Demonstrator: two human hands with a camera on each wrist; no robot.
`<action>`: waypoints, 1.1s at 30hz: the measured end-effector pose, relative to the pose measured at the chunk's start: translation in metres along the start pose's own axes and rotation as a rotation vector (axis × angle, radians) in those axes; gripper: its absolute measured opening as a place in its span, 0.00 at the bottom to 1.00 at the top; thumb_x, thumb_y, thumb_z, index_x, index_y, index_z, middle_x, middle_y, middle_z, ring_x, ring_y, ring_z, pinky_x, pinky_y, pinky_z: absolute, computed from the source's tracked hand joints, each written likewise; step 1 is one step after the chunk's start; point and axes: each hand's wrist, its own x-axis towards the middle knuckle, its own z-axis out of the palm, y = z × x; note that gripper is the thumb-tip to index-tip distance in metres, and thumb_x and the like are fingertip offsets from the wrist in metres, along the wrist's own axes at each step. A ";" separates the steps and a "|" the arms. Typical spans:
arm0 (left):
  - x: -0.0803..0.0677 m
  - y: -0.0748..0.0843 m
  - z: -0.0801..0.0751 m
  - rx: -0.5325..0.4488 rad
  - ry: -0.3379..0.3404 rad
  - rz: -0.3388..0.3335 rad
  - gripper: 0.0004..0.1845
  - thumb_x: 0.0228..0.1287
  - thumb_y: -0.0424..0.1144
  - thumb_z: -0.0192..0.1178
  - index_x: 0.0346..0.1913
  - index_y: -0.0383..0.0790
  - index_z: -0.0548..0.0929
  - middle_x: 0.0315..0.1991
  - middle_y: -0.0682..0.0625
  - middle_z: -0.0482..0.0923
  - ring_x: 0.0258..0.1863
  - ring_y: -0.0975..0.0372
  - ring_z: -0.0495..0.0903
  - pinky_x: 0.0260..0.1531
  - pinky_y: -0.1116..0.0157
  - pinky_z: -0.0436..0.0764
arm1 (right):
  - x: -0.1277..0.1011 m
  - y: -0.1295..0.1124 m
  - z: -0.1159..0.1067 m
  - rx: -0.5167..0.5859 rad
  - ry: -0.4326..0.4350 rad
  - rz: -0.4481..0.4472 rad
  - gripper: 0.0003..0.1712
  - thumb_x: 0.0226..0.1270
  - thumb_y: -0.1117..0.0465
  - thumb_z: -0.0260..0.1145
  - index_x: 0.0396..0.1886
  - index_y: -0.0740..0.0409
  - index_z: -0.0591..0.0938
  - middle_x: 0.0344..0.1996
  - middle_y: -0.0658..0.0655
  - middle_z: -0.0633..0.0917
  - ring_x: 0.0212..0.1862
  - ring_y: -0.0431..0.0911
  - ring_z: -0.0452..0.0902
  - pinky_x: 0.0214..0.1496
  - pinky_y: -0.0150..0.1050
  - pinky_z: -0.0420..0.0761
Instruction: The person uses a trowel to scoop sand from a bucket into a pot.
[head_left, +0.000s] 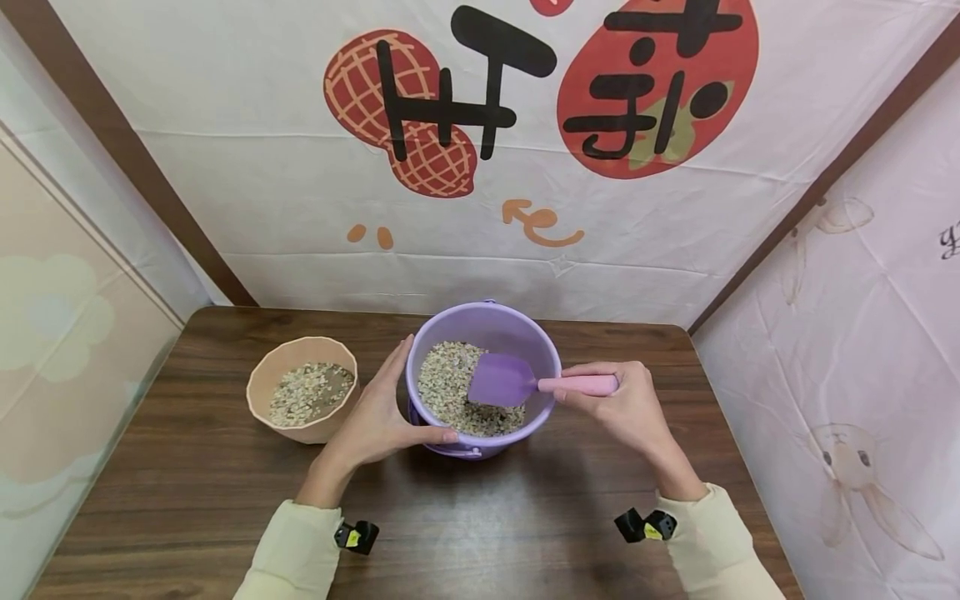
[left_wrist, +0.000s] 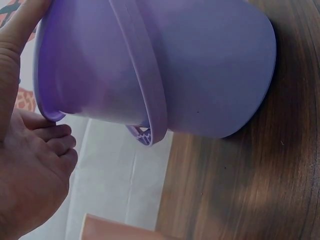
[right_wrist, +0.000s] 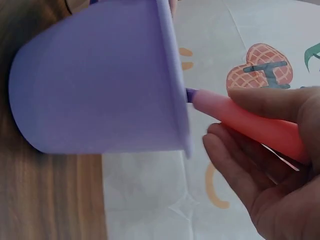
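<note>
A purple bucket (head_left: 517, 333) stands on the table, partly filled with small gravel-like grains (head_left: 448, 387). My left hand (head_left: 378, 425) holds its rim from the left, thumb lying over the near edge and fingers along the far left side. In the left wrist view the bucket's carrying handle (left_wrist: 142, 75) hangs down against its outer wall. With my right hand (head_left: 630, 404) I grip the pink handle of a small shovel (head_left: 501, 379) between thumb and fingers. Its purple blade is inside the bucket, over the grains. The right wrist view shows the shovel's handle (right_wrist: 240, 116) crossing the rim.
Left of the bucket stands a peach bowl (head_left: 262, 383) holding a thinner layer of similar grains, close by my left hand. Behind the brown wooden table (head_left: 480, 525) hangs a printed white cloth (head_left: 285, 208), with more cloth at both sides.
</note>
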 end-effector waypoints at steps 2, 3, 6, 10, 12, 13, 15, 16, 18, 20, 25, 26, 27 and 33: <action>0.000 0.000 0.000 0.008 -0.002 -0.005 0.79 0.30 0.64 0.84 0.83 0.48 0.44 0.81 0.43 0.45 0.78 0.47 0.51 0.72 0.41 0.58 | 0.002 -0.003 -0.002 -0.056 -0.036 -0.008 0.09 0.56 0.57 0.82 0.38 0.43 0.94 0.34 0.42 0.91 0.44 0.41 0.88 0.44 0.33 0.83; 0.000 0.000 0.000 0.010 -0.002 -0.005 0.79 0.30 0.64 0.84 0.83 0.48 0.44 0.81 0.42 0.45 0.78 0.46 0.51 0.72 0.41 0.58 | 0.003 -0.005 -0.003 -0.081 -0.047 -0.013 0.09 0.56 0.58 0.82 0.37 0.42 0.94 0.34 0.41 0.91 0.43 0.40 0.88 0.43 0.33 0.83; 0.000 0.000 0.000 0.014 0.000 -0.007 0.79 0.30 0.64 0.84 0.83 0.48 0.44 0.81 0.42 0.45 0.78 0.47 0.51 0.72 0.41 0.58 | 0.006 -0.009 -0.003 -0.145 -0.077 -0.035 0.11 0.55 0.62 0.81 0.35 0.40 0.94 0.33 0.38 0.90 0.42 0.38 0.88 0.42 0.33 0.83; 0.001 0.000 0.000 0.015 0.001 -0.004 0.79 0.30 0.64 0.84 0.83 0.48 0.44 0.81 0.42 0.46 0.77 0.47 0.52 0.72 0.42 0.59 | 0.009 -0.014 -0.001 -0.234 -0.087 -0.072 0.13 0.52 0.62 0.83 0.34 0.39 0.94 0.30 0.35 0.89 0.38 0.35 0.87 0.36 0.34 0.83; 0.001 0.000 0.000 0.017 0.001 -0.002 0.79 0.29 0.65 0.84 0.83 0.48 0.44 0.81 0.42 0.46 0.77 0.47 0.52 0.72 0.42 0.60 | 0.011 -0.016 0.000 -0.275 -0.094 -0.090 0.13 0.51 0.62 0.83 0.34 0.38 0.94 0.30 0.33 0.89 0.36 0.34 0.86 0.32 0.34 0.82; 0.001 0.000 0.000 0.017 0.001 -0.001 0.79 0.29 0.65 0.84 0.83 0.48 0.45 0.81 0.42 0.46 0.77 0.47 0.52 0.72 0.42 0.60 | 0.012 -0.017 0.001 -0.289 -0.102 -0.097 0.12 0.52 0.62 0.82 0.34 0.38 0.94 0.30 0.33 0.89 0.36 0.34 0.85 0.31 0.34 0.82; 0.001 0.000 0.000 0.020 0.002 0.000 0.79 0.29 0.65 0.84 0.83 0.48 0.44 0.81 0.42 0.47 0.77 0.47 0.52 0.71 0.42 0.60 | 0.015 -0.018 0.002 -0.326 -0.119 -0.116 0.12 0.53 0.62 0.82 0.34 0.38 0.94 0.30 0.32 0.88 0.35 0.33 0.85 0.31 0.34 0.81; 0.001 0.000 0.000 0.021 0.003 0.001 0.79 0.29 0.65 0.84 0.83 0.48 0.44 0.81 0.41 0.47 0.77 0.47 0.52 0.71 0.42 0.60 | 0.016 -0.018 0.003 -0.349 -0.129 -0.128 0.12 0.53 0.62 0.81 0.34 0.37 0.94 0.30 0.32 0.88 0.35 0.33 0.84 0.36 0.34 0.79; 0.001 0.000 0.000 0.024 0.004 0.006 0.79 0.29 0.65 0.84 0.83 0.48 0.44 0.81 0.41 0.47 0.77 0.47 0.53 0.72 0.42 0.60 | 0.018 -0.018 0.004 -0.384 -0.146 -0.150 0.13 0.53 0.62 0.80 0.34 0.37 0.94 0.31 0.31 0.88 0.36 0.32 0.84 0.41 0.36 0.77; 0.001 0.000 0.000 0.024 0.004 0.007 0.79 0.29 0.66 0.84 0.83 0.48 0.44 0.81 0.41 0.47 0.77 0.47 0.52 0.72 0.42 0.60 | 0.020 -0.019 0.006 -0.414 -0.154 -0.163 0.13 0.53 0.63 0.80 0.34 0.38 0.94 0.30 0.31 0.88 0.35 0.32 0.83 0.42 0.37 0.75; 0.001 0.000 0.000 0.024 0.000 0.000 0.79 0.29 0.66 0.84 0.83 0.49 0.44 0.81 0.40 0.47 0.77 0.47 0.52 0.71 0.42 0.60 | 0.024 -0.023 0.012 -0.424 -0.176 -0.146 0.11 0.52 0.63 0.80 0.32 0.40 0.94 0.30 0.34 0.89 0.35 0.35 0.83 0.33 0.35 0.78; 0.001 0.000 0.000 0.024 -0.001 -0.003 0.79 0.29 0.66 0.84 0.83 0.49 0.44 0.81 0.40 0.47 0.77 0.47 0.52 0.71 0.41 0.60 | 0.025 -0.024 0.014 -0.421 -0.184 -0.142 0.11 0.52 0.63 0.81 0.32 0.40 0.94 0.30 0.34 0.89 0.35 0.35 0.83 0.33 0.35 0.78; 0.002 0.000 0.000 0.023 -0.002 -0.004 0.79 0.29 0.66 0.84 0.83 0.49 0.44 0.81 0.40 0.47 0.77 0.47 0.52 0.71 0.41 0.60 | 0.026 -0.024 0.015 -0.416 -0.190 -0.137 0.11 0.52 0.63 0.81 0.32 0.40 0.94 0.30 0.35 0.89 0.35 0.36 0.83 0.32 0.35 0.78; 0.002 0.000 0.000 0.017 -0.003 -0.010 0.79 0.29 0.65 0.84 0.83 0.49 0.44 0.81 0.41 0.47 0.77 0.46 0.52 0.71 0.41 0.60 | 0.031 -0.025 0.021 -0.396 -0.196 -0.118 0.09 0.50 0.61 0.83 0.30 0.42 0.94 0.29 0.36 0.89 0.34 0.36 0.83 0.29 0.35 0.80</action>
